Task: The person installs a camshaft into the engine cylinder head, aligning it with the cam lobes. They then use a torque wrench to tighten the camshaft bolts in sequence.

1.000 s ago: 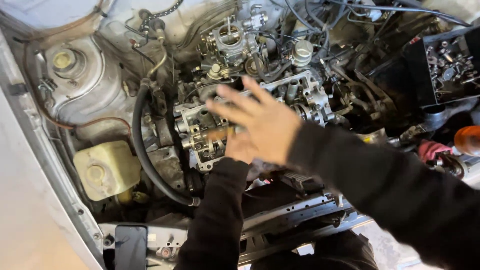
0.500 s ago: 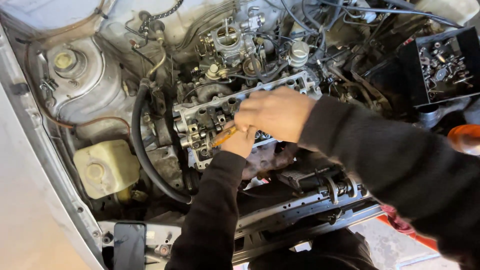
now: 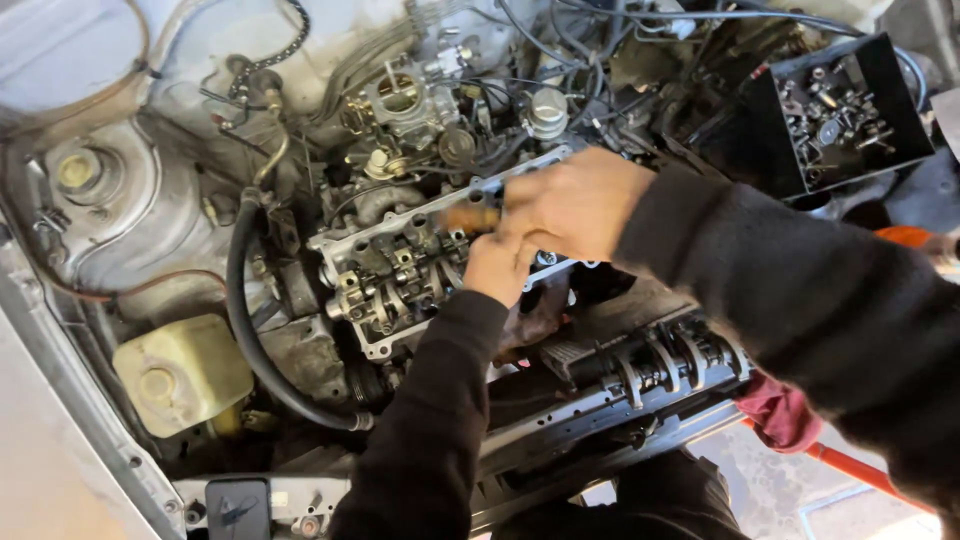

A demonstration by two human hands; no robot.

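Leans over an open engine bay, both hands (image 3: 570, 205) meeting above the uncovered cylinder head (image 3: 385, 285), rocker arms and valve springs bare.

Right hand: fingers curled shut about the blurred orange-handled tool (image 3: 470, 216), which points left across the top of the head.

Left hand (image 3: 495, 268): bunched just beneath the right and touching it, knuckles over the head's near edge; hard to tell whether it grips the tool's shaft or only steadies it.

Looks like the step in hand is working a fastener or fitting on the head, tool tip hidden among the rockers.

Calls next for keeping the tip seated square, with the left hand as a guide.

Carburettor (image 3: 400, 100) stands behind the head, black parts tray (image 3: 760, 130) well off to the right, yellowed reservoir (image 3: 180, 370) and black hose (image 3: 240, 330) to the left.
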